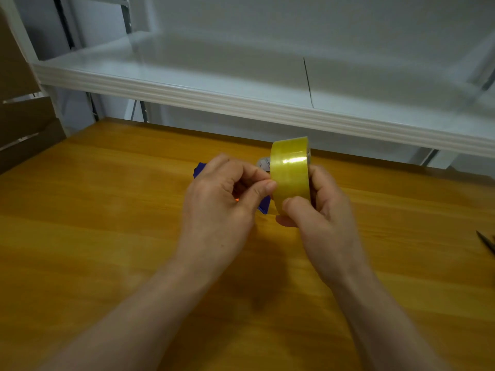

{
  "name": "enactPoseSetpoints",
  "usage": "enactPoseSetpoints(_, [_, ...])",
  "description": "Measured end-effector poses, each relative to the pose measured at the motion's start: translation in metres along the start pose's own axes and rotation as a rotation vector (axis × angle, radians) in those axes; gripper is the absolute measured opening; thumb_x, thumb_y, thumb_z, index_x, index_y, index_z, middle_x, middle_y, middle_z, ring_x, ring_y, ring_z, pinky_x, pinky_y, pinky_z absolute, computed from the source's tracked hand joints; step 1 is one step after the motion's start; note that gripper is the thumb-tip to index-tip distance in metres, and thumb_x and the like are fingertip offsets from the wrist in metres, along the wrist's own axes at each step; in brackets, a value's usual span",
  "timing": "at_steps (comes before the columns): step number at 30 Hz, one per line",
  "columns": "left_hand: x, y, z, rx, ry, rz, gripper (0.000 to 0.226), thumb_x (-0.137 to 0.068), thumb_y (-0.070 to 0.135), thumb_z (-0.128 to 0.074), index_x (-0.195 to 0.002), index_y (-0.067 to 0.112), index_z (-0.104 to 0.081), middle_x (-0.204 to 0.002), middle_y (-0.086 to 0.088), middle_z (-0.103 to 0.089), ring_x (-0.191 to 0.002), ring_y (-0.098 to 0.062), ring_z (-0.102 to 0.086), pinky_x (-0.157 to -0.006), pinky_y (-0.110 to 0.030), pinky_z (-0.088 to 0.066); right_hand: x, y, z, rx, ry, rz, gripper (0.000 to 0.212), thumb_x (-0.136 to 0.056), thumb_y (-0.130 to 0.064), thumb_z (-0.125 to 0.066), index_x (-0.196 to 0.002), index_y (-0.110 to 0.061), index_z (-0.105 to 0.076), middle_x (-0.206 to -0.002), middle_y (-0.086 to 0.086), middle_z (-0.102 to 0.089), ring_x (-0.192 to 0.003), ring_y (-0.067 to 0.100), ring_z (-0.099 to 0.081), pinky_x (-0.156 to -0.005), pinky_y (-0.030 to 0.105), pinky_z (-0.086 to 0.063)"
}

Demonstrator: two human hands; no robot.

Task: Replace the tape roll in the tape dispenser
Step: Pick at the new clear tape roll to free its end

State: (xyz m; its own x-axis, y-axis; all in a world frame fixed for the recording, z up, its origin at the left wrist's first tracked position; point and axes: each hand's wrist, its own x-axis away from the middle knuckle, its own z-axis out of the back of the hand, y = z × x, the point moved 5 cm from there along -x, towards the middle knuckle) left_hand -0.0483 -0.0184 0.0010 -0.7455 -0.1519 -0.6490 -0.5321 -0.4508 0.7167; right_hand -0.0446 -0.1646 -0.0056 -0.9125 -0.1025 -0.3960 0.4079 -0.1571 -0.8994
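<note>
A wide orange-brown wooden desk fills the lower part of the view, and a glossy yellow tape roll is held upright above its middle, its outer band facing the camera. Behind the yellow tape roll runs a long white shelf with a ribbed front edge. Far to the roll's left stand brown cardboard sheets.

The right hand has the roll in its grip from the right and below, thumb across the band's lower part and fingers curled behind. The left hand, just left of the roll, has its fingers curled, with thumb and forefinger pinched together against the band's left edge.

A blue plastic tape dispenser lies on the desk left of the roll, mostly hidden under the left hand. Dark pointed blades poke in far to the roll's right.
</note>
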Motion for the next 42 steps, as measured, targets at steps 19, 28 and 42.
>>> enactPoseSetpoints(19, [-0.004,0.008,-0.0014,-0.28,-0.156,-0.201,0.009,-0.085,0.021,-0.061,-0.083,0.011,-0.06,-0.085,0.003,-0.051,-0.072,-0.015,-0.05,-0.059,-0.038,-0.048,0.0002,0.0016,0.0033,0.401,0.024,0.086,0.015,-0.082,-0.021,-0.059,-0.097,-0.024,-0.062,-0.068,0.004,-0.061,-0.051,0.02,-0.051,-0.044,0.044,-0.043])
enactPoseSetpoints(28, [-0.0046,0.0082,0.0047,-0.254,-0.04,-0.288,0.011,-0.087,0.022,-0.067,-0.089,0.012,-0.067,-0.09,0.005,-0.057,-0.075,-0.009,-0.052,-0.064,-0.035,-0.051,-0.0014,0.0028,0.0051,0.239,0.053,0.032,0.016,-0.09,-0.009,-0.064,-0.1,-0.022,-0.065,-0.077,0.011,-0.065,-0.065,0.035,-0.059,-0.051,0.058,-0.05])
enactPoseSetpoints(42, [-0.004,0.0041,-0.0011,-0.349,-0.118,-0.256,0.004,-0.087,0.018,-0.061,-0.087,0.015,-0.064,-0.084,0.004,-0.059,-0.076,-0.018,-0.054,-0.069,-0.048,-0.049,0.0026,0.0052,0.0013,0.421,0.044,0.078,0.01,-0.09,-0.022,-0.063,-0.098,-0.026,-0.06,-0.065,0.003,-0.059,-0.047,0.017,-0.049,-0.04,0.042,-0.043])
